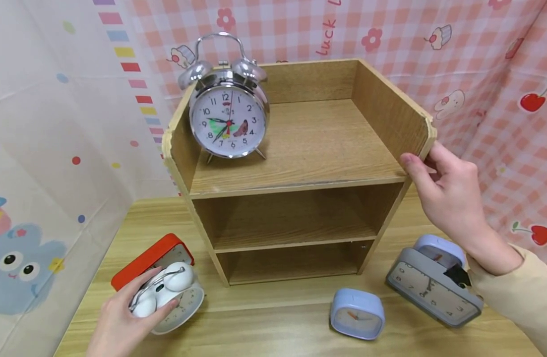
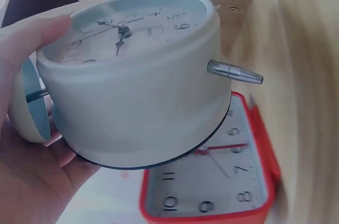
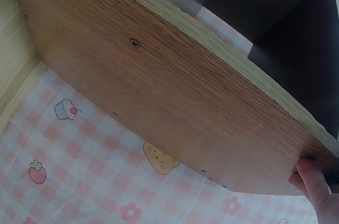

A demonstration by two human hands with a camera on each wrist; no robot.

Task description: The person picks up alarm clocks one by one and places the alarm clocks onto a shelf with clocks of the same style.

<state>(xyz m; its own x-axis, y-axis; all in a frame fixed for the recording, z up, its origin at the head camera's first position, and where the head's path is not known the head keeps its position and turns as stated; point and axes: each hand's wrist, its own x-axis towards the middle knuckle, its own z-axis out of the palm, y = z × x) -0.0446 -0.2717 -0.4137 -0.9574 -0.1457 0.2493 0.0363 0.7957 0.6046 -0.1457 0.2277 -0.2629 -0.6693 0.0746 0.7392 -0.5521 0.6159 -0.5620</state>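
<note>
White twin-bell alarm clock (image 2: 143, 97) sits in left hand (image 1: 121, 310), thumb and fingers gripping its bell end, just in front of red-framed clock (image 1: 145, 260), left of wooden shelf unit (image 1: 318, 144). Right hand (image 1: 454, 191) pinches shelf unit's right side panel. Silver twin-bell alarm clock (image 1: 228, 119) stands top tier, left. Front lavender clock (image 1: 358, 315), grey clock (image 1: 434, 287) on table (image 1: 264, 317), right.

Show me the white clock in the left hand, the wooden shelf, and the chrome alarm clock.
White clock (image 2: 140, 102): left wrist view, side of its casing.
Wooden shelf (image 1: 315, 139): head view, bare top board.
Chrome alarm clock (image 1: 229, 122): head view, middle of its dial.
</note>
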